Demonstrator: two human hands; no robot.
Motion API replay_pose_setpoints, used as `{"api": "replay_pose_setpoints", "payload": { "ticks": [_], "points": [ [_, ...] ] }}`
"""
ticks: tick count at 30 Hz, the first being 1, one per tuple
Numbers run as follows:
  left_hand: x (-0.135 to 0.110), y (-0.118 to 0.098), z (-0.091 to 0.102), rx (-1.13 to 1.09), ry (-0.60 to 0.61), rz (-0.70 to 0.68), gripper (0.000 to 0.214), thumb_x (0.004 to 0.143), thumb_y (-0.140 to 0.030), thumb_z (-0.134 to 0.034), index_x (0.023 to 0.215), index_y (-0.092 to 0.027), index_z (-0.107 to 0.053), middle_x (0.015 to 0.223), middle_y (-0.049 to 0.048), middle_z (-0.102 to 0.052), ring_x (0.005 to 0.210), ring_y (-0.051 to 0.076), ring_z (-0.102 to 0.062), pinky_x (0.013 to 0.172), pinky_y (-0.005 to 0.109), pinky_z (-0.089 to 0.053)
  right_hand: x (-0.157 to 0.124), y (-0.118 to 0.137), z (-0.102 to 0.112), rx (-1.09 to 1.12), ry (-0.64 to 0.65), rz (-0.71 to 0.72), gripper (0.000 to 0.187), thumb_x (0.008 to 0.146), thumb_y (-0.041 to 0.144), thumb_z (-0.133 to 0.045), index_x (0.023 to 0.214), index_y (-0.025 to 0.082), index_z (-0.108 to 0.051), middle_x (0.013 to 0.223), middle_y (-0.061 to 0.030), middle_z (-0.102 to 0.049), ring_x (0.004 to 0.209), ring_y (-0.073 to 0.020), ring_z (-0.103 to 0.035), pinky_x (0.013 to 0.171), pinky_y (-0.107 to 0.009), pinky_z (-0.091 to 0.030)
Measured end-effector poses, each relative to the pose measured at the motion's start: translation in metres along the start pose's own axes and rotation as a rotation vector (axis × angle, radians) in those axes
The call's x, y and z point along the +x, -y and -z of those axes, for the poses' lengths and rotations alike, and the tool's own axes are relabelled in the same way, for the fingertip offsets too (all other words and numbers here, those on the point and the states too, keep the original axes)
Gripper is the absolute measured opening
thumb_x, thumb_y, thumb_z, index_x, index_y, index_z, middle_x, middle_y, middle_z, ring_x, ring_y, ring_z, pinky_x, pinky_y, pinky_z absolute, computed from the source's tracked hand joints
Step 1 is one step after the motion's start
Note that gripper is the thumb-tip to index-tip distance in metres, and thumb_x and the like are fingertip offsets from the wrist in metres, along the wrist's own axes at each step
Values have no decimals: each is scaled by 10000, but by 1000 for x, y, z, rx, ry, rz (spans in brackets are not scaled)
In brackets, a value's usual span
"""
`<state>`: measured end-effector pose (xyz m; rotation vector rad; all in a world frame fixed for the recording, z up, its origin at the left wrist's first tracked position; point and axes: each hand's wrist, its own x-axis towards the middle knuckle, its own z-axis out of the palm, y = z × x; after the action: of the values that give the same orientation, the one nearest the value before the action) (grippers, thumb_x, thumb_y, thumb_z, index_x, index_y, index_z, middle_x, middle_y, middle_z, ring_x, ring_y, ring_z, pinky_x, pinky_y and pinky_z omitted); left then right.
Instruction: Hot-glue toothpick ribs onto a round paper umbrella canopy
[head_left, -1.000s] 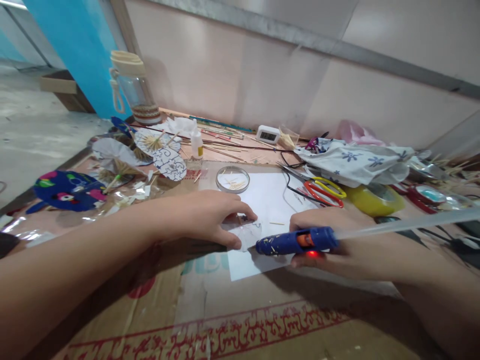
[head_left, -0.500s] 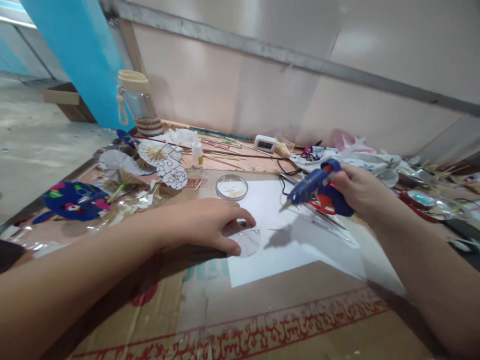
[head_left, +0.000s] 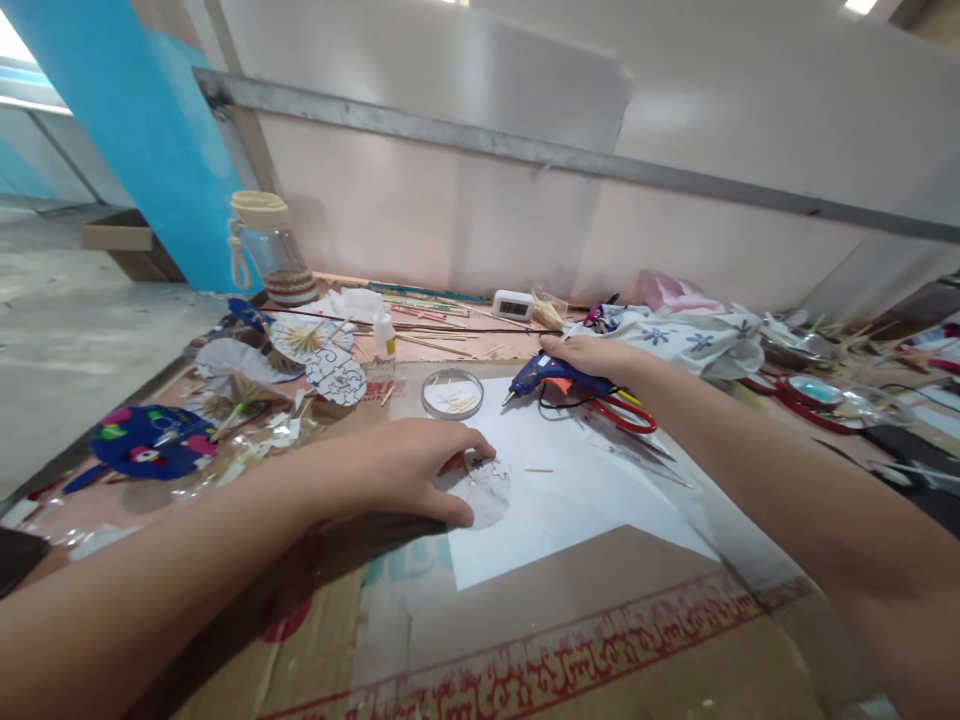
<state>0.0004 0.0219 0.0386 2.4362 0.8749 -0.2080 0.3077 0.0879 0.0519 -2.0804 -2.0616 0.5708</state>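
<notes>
Patterned paper disc (head_left: 489, 502) is held by its rim between thumb and fingers of the left hand (head_left: 420, 462), apparently for steadiness, overlapping the white sheet's (head_left: 577, 515) left edge. The right hand (head_left: 596, 358) grips a hot glue gun (head_left: 534, 376) beside scissors (head_left: 628, 427), nozzle well apart. Between stretches paper with one wooden stick (head_left: 538, 470); a round dish (head_left: 453, 416) bounds the far side.

No word or number can be read for certain. The white digital clock (head_left: 514, 306) at the far side shows digits too small to make out, as is any lettering on the white bottle's yellow label (head_left: 390, 346). On the cardboard (head_left: 600, 575), red lettering (head_left: 384, 391) near that bottle and larger green print (head_left: 412, 566), nearer, stay illegible.
</notes>
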Motion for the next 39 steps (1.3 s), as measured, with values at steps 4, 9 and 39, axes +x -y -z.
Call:
{"api": "replay_pose_setpoints", "payload": {
  "ticks": [4, 9, 39],
  "points": [
    [0, 0, 0, 1, -3, 5, 679, 817, -532, -793, 1427, -298, -611, 1241, 49, -731, 1091, 264, -681, 878, 326, -492, 7, 6, 2, -146, -19, 4, 602, 1034, 642, -508, 773, 181, -793, 972, -162, -817, 991, -314, -751, 881, -350, -524],
    [-2, -3, 2, 8, 3, 3, 664, 818, -521, -794, 1419, -293, -623, 1203, 41, -740, 1060, 256, -688, 838, 316, -488, -29, 11, 17, -258, -170, 55, 363, 1012, 456, -574, 932, 171, -784, 995, -155, -803, 970, -314, -725, 758, -340, -477],
    [-1, 0, 5, 58, 45, -132, 623, 895, -549, -746, 1490, -425, -612, 1102, 37, -681, 1001, 237, -645, 826, 299, -444, -121, 41, -42, -485, 12, 554, 112, 933, 78, -609, 912, 159, -683, 838, -64, -735, 705, -189, -625, 608, -299, -295]
  ]
}}
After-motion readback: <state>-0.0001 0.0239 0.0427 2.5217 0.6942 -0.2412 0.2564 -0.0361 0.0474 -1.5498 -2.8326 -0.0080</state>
